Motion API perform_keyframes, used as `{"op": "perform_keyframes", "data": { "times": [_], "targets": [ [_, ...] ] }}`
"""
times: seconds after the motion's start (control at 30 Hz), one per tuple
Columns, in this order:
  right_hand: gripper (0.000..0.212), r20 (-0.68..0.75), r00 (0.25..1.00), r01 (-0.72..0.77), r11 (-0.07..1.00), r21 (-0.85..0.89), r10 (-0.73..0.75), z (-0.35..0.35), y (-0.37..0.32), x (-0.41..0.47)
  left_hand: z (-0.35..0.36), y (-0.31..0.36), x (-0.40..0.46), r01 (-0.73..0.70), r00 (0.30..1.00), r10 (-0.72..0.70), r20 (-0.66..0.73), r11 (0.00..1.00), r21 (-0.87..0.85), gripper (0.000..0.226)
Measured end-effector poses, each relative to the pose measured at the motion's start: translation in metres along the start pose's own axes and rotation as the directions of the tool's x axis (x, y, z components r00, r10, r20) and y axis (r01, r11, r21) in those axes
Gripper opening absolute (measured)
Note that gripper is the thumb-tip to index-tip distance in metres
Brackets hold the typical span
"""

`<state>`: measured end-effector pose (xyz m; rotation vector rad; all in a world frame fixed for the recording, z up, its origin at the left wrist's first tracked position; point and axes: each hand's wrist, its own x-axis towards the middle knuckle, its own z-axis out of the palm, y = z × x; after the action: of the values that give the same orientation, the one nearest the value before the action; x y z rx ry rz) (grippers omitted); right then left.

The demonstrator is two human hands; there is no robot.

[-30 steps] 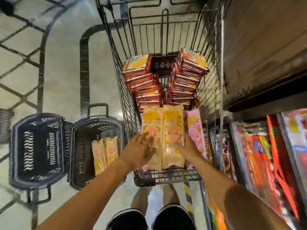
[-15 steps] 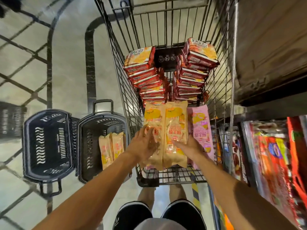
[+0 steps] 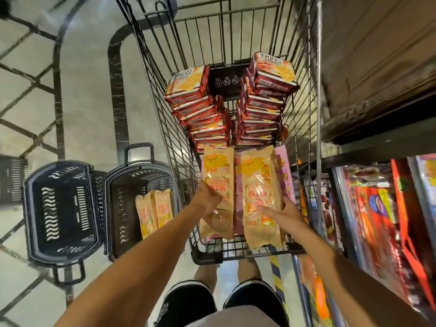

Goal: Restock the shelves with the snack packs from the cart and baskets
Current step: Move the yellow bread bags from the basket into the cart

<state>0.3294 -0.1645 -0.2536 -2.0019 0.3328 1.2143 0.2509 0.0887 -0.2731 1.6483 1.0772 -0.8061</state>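
A wire cart (image 3: 236, 27) stands in front of me. At its near end my left hand (image 3: 207, 197) grips a long yellow snack pack (image 3: 218, 171) by its left edge. My right hand (image 3: 283, 211) holds a second yellow snack pack (image 3: 258, 178) from the right side and underneath. Pink packs (image 3: 284, 168) lie under and beside the yellow ones. Two stacks of red biscuit packs (image 3: 188, 90) fill the cart's far end. The shelves (image 3: 368, 152) run along the right, with colourful packs (image 3: 377, 208) on them.
On the floor to the left sit two dark plastic baskets: the left basket (image 3: 35, 208) shows nothing inside, the right basket (image 3: 118, 190) holds two yellow packs (image 3: 154, 211). My legs and shoes show below the cart's near rim. Patterned floor lies to the left.
Both hands have closed onto the two yellow packs, and the packs have spread apart and lifted slightly, exposing pink packs between them. The view has moved closer to the cart.
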Motion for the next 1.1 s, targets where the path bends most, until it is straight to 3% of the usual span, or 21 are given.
{"op": "perform_keyframes", "data": {
  "times": [0.2,0.37,0.43,0.6,0.7,0.8,0.93,1.1],
  "targets": [
    [0.103,-0.074,0.997,-0.023,0.998,0.053,0.027,-0.002,0.009,-0.004,0.022,0.009,-0.016,-0.079,0.997,0.081,-0.004,0.962,-0.261,0.088],
    [0.125,-0.104,0.994,-0.037,0.996,0.076,0.045,0.006,0.013,0.001,0.035,-0.003,-0.02,-0.154,0.981,0.118,-0.157,0.958,-0.242,0.107],
    [0.134,-0.098,0.995,-0.026,0.996,0.089,0.035,0.008,0.012,0.0,0.038,-0.005,-0.021,-0.185,0.974,0.146,-0.175,0.956,-0.228,0.106],
    [0.105,-0.166,0.982,0.111,0.983,0.147,-0.086,-0.003,-0.014,-0.024,0.024,0.025,-0.052,-0.284,0.951,0.23,-0.208,0.916,-0.283,0.084],
    [0.089,-0.157,0.967,0.226,0.957,0.18,-0.199,-0.014,-0.034,-0.044,0.005,0.035,-0.075,-0.41,0.907,0.336,-0.253,0.841,-0.352,0.074],
    [0.107,-0.146,0.941,0.331,0.925,0.186,-0.307,-0.023,-0.059,-0.065,-0.023,0.038,-0.111,-0.523,0.84,0.431,-0.33,0.805,-0.28,0.076],
    [0.089,-0.112,0.88,0.475,0.863,0.172,-0.462,-0.015,-0.102,-0.101,-0.061,0.013,-0.151,-0.599,0.752,0.471,-0.462,0.78,-0.18,0.079],
    [0.091,-0.014,0.775,0.628,0.769,0.12,-0.631,0.027,-0.141,-0.142,-0.094,-0.024,-0.226,-0.671,0.647,0.477,-0.595,0.727,-0.147,0.061]
  ]
}}
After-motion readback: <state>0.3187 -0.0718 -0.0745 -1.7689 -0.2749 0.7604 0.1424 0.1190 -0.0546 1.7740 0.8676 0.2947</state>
